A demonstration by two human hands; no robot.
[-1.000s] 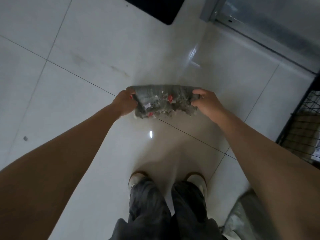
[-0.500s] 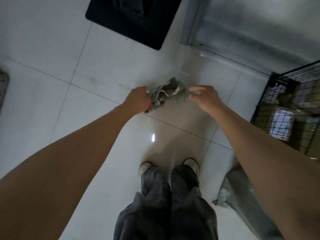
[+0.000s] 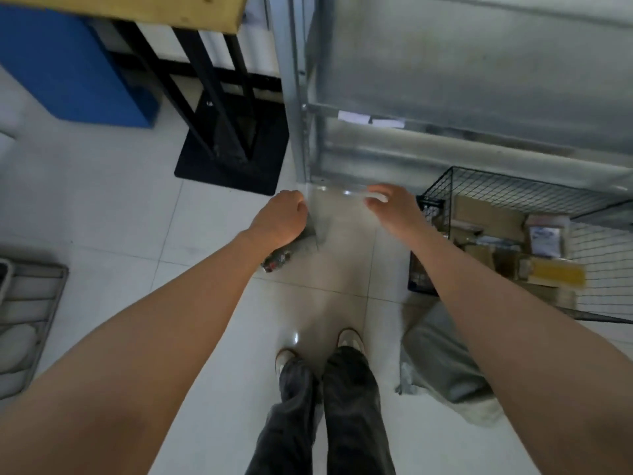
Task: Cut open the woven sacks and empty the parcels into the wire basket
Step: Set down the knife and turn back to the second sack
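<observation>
**Hand Positions: Left Fist on the Sack, Right Hand Free**

We hold both arms stretched forward and down, with the hands at about the same height. Our left hand (image 3: 281,217) is closed into a fist, knuckles up, and grips a crumpled woven sack (image 3: 294,248). The grey fabric bunches out beneath the fist towards the wrist, and red marks show at its lower end.

Our right hand (image 3: 394,207) sits beside the left and apart from it, palm down. Its fingers are loosely spread and it holds nothing. The fingertips are blurred. This hand does not touch the sack.

The wire basket (image 3: 496,186) stands on the floor just outside the right hand, with parcels (image 3: 486,217) lying in it. A second grey sack (image 3: 442,365) lies on the floor beneath the right forearm, near our shoes (image 3: 349,337). A metal shelf unit (image 3: 445,80) stands beyond both hands.
</observation>
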